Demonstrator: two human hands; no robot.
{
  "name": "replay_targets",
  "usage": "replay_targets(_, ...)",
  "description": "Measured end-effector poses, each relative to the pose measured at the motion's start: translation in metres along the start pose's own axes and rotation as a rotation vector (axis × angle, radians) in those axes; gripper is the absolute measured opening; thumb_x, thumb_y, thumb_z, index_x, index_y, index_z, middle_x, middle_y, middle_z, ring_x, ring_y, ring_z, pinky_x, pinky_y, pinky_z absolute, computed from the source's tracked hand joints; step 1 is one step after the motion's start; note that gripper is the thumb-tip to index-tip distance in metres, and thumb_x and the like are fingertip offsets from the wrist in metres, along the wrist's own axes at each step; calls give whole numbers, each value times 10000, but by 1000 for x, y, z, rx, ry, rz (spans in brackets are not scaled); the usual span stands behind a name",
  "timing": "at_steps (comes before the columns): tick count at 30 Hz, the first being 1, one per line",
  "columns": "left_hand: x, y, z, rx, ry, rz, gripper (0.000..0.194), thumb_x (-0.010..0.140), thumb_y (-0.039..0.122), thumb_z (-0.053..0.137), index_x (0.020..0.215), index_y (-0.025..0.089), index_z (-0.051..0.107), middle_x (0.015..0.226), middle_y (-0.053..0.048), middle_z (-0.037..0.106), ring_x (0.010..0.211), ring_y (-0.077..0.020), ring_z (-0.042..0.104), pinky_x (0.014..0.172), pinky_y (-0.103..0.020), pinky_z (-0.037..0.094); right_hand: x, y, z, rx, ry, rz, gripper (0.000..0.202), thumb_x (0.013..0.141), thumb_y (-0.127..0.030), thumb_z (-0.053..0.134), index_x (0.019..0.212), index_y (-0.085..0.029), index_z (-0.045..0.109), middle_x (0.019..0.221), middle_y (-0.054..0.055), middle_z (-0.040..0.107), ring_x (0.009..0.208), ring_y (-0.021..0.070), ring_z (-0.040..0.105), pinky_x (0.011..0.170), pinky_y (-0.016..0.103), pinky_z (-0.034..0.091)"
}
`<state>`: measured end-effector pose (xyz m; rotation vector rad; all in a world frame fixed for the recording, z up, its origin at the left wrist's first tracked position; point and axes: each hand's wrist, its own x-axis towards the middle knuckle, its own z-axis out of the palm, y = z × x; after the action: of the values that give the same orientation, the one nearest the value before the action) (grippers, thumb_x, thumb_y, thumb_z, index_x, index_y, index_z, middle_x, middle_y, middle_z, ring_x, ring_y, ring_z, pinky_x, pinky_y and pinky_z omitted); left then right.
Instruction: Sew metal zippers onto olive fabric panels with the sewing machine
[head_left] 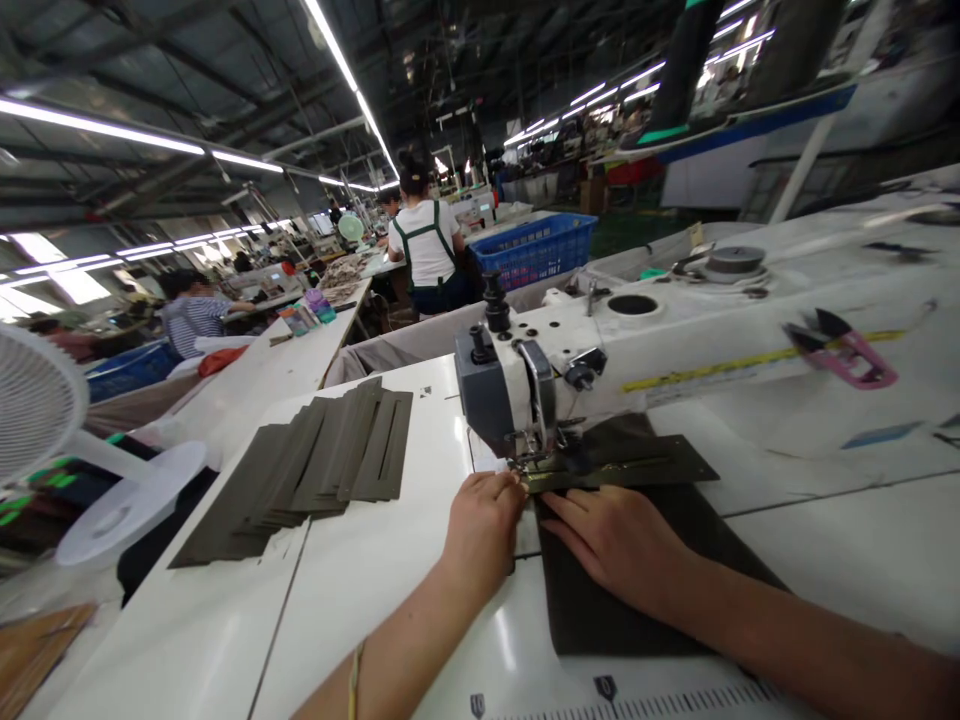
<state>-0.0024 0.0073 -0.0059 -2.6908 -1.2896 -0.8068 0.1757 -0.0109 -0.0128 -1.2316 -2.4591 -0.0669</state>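
Note:
A white sewing machine (517, 375) stands over a dark olive fabric panel (686, 460), in which a strip with gold zipper teeth (630, 466) shows. My left hand (484, 525) is closed, its curled fingers at the panel's left end, just before the presser foot (534, 455). Flat on the cloth to the right lies my right hand (626, 545), fingers stretched out and pressing the panel's near edge. Beneath that hand a larger dark fabric piece (592, 610) spreads towards me. The needle point is hard to make out.
Left of the machine lies a fanned stack of dark slotted panels (322, 455). Pink-handled snips (847, 355) rest on the machine arm beside a yellow measuring tape (697, 372). A white fan (127, 480) stands at far left. Beyond are a blue crate (532, 250) and people at work.

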Motion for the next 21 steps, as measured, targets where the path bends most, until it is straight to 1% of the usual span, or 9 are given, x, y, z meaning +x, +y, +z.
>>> replay_targets(2,3,-1,-2,-29,-19,-56,129,814,70,547,860,171,613,850,-35,691,769,-183,644,724,-309,515,3,1,1,-22,-11,64,198,850,-231,519,989,-130,617,747,63,676,583,182,616,525,290,418)
replay_targets(4,6,-2,-5,-32,-47,-101,122,819,73,545,826,175,612,803,-20,694,723,-175,645,692,-295,513,7,2,1,-40,-56,98,224,852,-269,527,1000,-125,613,723,69,679,557,185,617,493,280,399)
replay_targets(6,7,-2,-6,-30,-55,-112,114,830,85,541,825,175,612,801,-17,694,711,-170,644,684,-292,511,10,2,2,-29,-104,71,220,856,-271,524,1008,-139,613,706,62,677,553,184,617,492,274,389)
replay_targets(8,6,-2,-5,-31,-38,-80,111,837,90,537,851,170,612,835,-22,693,739,-171,642,699,-294,510,10,2,1,-4,-100,28,205,863,-246,510,1007,-146,615,706,58,673,567,180,615,514,274,393)
replay_targets(11,1,0,-1,15,-13,15,120,841,96,531,915,153,606,929,-56,673,811,-190,629,740,-324,510,7,3,1,30,-29,-54,176,873,-202,481,944,-157,635,695,46,655,587,159,595,554,272,401)
replay_targets(13,-1,1,2,63,-23,63,111,856,114,518,928,140,599,958,-80,654,841,-200,617,764,-343,509,6,3,1,0,83,-99,184,874,-169,463,894,-167,645,705,44,646,603,152,577,588,279,409)
replay_targets(16,-2,2,4,108,-32,92,123,890,142,477,920,139,596,941,-86,639,866,-200,603,794,-351,502,9,4,3,-68,239,-49,189,850,-127,468,924,-145,642,877,94,654,794,207,583,733,338,441)
replay_targets(18,-2,3,4,146,-9,94,153,903,142,446,932,142,596,960,-94,629,877,-206,596,801,-369,497,12,5,6,-42,219,-13,214,834,-99,469,979,-102,625,999,130,635,943,243,553,847,374,429)
replay_targets(21,-2,3,3,209,25,106,184,910,137,419,949,133,599,1014,-121,616,885,-222,591,783,-399,496,15,6,8,43,111,-29,250,819,-60,450,1011,-65,609,1046,139,618,988,243,532,904,372,417)
